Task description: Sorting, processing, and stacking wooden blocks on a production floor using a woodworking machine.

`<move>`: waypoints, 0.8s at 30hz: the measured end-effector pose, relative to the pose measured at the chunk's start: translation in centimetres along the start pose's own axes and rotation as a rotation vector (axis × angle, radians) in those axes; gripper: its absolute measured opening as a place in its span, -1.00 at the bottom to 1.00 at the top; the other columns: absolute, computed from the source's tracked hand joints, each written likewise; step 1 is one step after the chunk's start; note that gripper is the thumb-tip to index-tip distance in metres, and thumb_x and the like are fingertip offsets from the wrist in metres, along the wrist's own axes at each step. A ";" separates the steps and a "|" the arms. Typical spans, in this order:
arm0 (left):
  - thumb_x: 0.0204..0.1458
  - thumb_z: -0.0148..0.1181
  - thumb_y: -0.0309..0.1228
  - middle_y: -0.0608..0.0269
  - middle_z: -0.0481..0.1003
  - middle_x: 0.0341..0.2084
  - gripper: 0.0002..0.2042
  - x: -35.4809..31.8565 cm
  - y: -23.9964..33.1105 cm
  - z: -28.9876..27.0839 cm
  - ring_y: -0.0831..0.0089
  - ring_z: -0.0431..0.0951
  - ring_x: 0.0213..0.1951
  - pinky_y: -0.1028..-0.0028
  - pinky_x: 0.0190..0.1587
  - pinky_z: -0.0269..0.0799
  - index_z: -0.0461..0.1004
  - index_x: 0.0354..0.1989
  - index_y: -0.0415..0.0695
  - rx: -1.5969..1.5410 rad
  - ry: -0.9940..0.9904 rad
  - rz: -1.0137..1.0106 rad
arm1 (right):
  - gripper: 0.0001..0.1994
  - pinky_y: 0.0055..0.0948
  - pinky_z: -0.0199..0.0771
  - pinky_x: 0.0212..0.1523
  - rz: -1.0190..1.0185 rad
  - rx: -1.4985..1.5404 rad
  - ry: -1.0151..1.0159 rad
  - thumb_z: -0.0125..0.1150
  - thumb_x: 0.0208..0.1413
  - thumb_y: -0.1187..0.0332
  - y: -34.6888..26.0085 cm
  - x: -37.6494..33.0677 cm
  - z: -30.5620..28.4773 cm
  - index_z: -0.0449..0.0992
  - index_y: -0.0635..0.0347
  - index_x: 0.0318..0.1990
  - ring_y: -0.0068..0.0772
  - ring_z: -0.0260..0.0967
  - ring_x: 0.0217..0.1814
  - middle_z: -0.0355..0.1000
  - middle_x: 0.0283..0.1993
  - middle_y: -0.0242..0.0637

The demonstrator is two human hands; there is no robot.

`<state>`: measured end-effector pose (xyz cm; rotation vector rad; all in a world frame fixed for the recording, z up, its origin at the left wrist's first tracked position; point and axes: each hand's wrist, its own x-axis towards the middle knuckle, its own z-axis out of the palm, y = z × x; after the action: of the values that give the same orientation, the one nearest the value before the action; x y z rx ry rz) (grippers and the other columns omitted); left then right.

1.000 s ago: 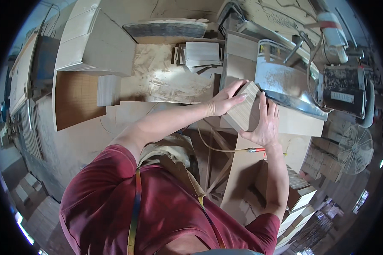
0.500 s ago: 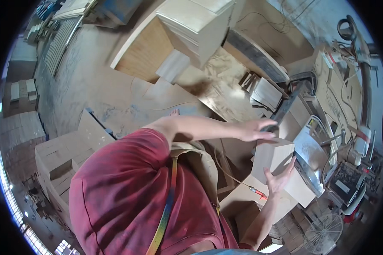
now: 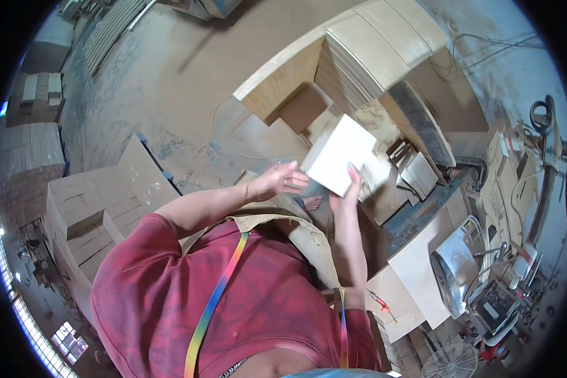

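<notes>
A pale, box-shaped wooden piece (image 3: 341,151) is held up in front of me, its broad face lit bright. My right hand (image 3: 348,189) grips its near edge, thumb lying on the face and the other fingers hidden beneath. Just left of the piece is my left hand (image 3: 282,180), fingers loosely stretched and holding nothing. A small gap seems to part its fingertips from the piece. Beyond the piece, a plywood bin (image 3: 283,75) has a stack of pale panels (image 3: 384,47) at its right side.
At right stands a bench machine with a metal guard (image 3: 455,261), beside a pale board (image 3: 422,283). A red air gun (image 3: 379,301) lies near a round fan (image 3: 450,364). Stacked boxes (image 3: 88,217) fill the left. Small boards (image 3: 419,176) lean beyond the bench.
The wooden piece has moved from beside the bench machine leftward to in front of me, in my right hand. My left hand has drawn back to the left, off the piece. My view has turned.
</notes>
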<state>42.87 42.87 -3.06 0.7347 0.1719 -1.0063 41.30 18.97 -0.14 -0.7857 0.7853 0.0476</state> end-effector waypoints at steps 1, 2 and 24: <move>0.45 0.21 -0.02 0.00 0.51 0.26 -0.43 0.4 0.1 0.0 0.22 0.57 0.22 0.25 0.31 0.46 0.35 0.41 -0.19 -0.019 0.064 0.055 | -0.22 0.00 0.32 0.38 -0.016 0.026 -0.044 0.26 0.20 0.08 1.7 2.3 0.0 0.27 0.18 0.55 0.01 0.35 0.41 0.36 0.46 -0.01; 0.43 0.25 -0.04 0.04 0.53 0.20 -0.46 0.4 0.4 -0.3 0.26 0.57 0.16 0.28 0.27 0.47 0.39 0.36 -0.18 -0.042 0.138 0.120 | -0.22 0.00 0.32 0.38 -0.012 0.021 -0.050 0.26 0.20 0.08 2.6 3.6 1.3 0.27 0.18 0.55 0.01 0.35 0.41 0.36 0.46 -0.01; 0.25 0.45 -0.17 0.44 0.62 0.13 -0.57 7.7 5.2 4.4 0.58 0.47 0.01 0.50 0.07 0.21 0.67 0.25 -0.03 -0.080 0.589 0.299 | -0.29 -0.18 0.22 0.50 -0.086 -0.256 -0.131 0.23 0.34 -0.06 3.3 8.0 5.1 0.47 0.31 0.44 -0.15 0.34 0.48 0.42 0.49 -0.09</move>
<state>50.43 36.34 -0.78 0.9375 0.5911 -0.4752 49.10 22.76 -5.12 -1.0478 0.6266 0.1232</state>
